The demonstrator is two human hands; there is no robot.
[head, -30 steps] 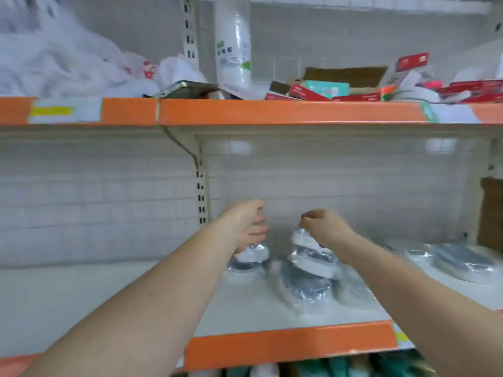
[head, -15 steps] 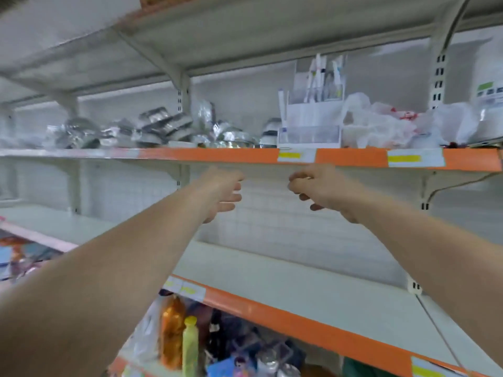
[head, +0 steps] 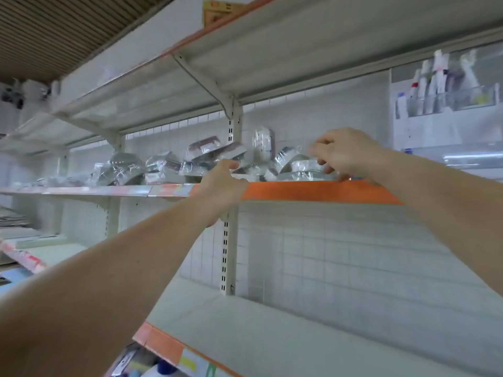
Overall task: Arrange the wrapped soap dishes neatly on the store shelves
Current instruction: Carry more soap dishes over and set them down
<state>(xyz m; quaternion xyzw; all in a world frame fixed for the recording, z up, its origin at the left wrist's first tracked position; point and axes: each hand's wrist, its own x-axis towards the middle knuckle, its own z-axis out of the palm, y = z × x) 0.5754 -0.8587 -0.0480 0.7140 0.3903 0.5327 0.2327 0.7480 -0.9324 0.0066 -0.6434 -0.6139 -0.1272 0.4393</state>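
Several plastic-wrapped soap dishes (head: 209, 156) lie in a loose, tilted heap on the upper orange-edged shelf (head: 313, 190). My left hand (head: 221, 185) reaches up to the shelf lip beside a low wrapped dish (head: 251, 170); its fingertips are hidden behind the hand. My right hand (head: 344, 156) is over the right end of the heap, its fingers curled down onto a round wrapped soap dish (head: 302, 167). More wrapped dishes (head: 122, 170) lie further left on the same shelf.
A clear display box of tubes (head: 446, 96) stands at the right of the upper shelf. Another shelf (head: 245, 50) hangs overhead. A bare white shelf (head: 299, 336) lies below, and a slotted upright post (head: 227, 240) runs between my arms. Bottles (head: 160, 368) show at the bottom.
My view swung from the lower shelf's dishes leftward and up to the upper shelf. Both hands rose from in front of the back panel to the heap of wrapped dishes.
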